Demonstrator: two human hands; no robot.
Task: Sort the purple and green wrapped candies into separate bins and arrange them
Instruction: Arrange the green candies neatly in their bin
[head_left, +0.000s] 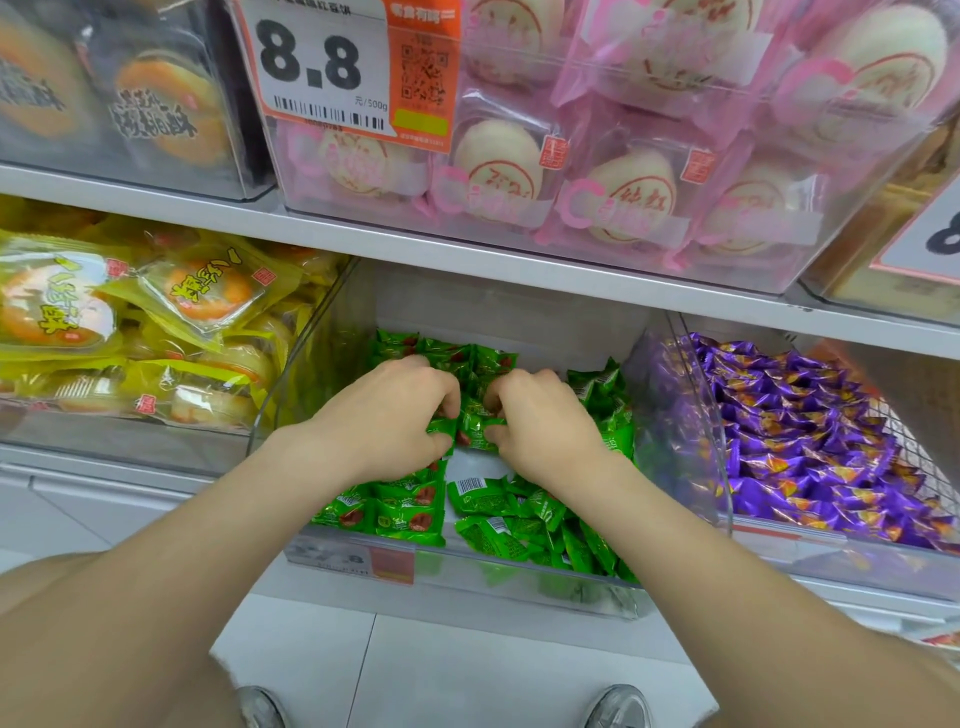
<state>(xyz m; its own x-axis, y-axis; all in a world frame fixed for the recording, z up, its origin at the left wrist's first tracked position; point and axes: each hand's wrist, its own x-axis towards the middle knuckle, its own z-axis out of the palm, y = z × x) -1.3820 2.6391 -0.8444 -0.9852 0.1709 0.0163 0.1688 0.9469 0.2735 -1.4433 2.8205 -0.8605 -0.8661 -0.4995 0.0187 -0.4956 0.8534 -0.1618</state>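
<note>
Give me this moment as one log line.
step: arranging green | left hand: grips green candies | right hand: grips green candies | location: middle bin | purple candies: in right bin

The upper shelf (415, 249) carries a clear bin of pink-wrapped round cakes (597, 208), with a bin of dark-wrapped pastries (130, 93) just beside it on the left. A white and orange price tag (332, 67) reading 8.8 hangs on the front of the pink bin. On the lower level, at far left, a clear bin holds yellow-wrapped pastries (156, 312); pale floor tiles (441, 665) lie below.
</note>
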